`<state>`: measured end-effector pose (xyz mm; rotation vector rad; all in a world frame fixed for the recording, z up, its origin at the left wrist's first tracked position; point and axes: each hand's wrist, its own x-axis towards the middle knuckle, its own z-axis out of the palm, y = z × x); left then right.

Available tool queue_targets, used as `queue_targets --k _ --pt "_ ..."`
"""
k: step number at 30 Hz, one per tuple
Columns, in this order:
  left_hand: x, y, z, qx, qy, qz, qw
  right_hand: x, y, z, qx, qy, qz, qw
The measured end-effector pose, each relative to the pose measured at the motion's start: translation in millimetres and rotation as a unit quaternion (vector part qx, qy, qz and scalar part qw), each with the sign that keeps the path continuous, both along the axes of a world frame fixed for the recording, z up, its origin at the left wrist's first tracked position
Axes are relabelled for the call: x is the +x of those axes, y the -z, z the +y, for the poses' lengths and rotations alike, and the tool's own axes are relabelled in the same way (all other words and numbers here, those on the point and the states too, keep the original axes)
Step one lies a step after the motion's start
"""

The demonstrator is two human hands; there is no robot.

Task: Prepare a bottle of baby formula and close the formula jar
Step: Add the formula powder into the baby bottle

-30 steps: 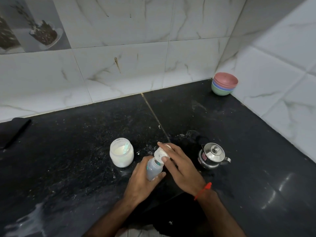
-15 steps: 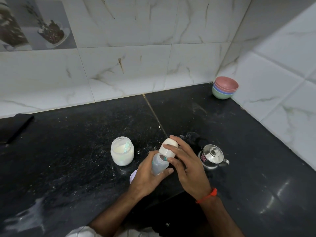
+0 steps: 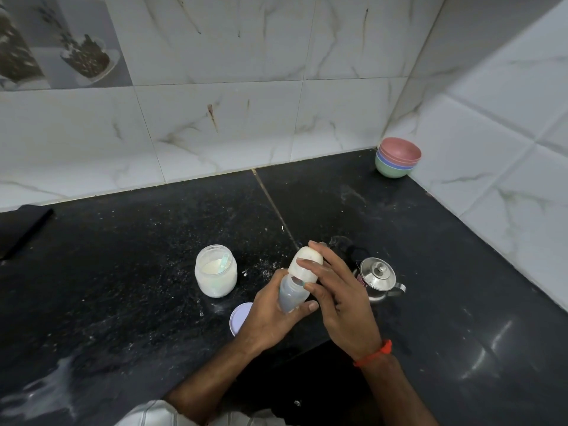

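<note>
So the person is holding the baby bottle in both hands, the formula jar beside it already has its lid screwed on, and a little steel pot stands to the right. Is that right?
Not quite. The head view shows the formula jar open, a scoop inside, and its lid lying on the counter. The rest holds: left hand grips the baby bottle, right hand holds its cap, steel pot to the right.

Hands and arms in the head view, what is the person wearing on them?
Both forearms are bare. The right wrist carries a thin orange-red band. No rings or watch show on the left hand or the right hand. A light striped cloth sits near the left elbow.
</note>
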<state>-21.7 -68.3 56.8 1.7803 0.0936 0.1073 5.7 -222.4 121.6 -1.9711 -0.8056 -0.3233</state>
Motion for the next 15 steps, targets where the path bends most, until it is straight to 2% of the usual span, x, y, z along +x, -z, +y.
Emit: queue_targets --k 7,15 --pt "0.5 -4.2 -0.2 -0.005 0.008 -0.014 1.0 -0.9 1.5 -0.1 -0.01 -0.012 -0.044 0.999" --pt "2.5 -5.4 -1.5 -0.005 0.006 -0.017 1.0 -0.5 1.6 -1.1 0.013 -0.002 -0.044 0.999"
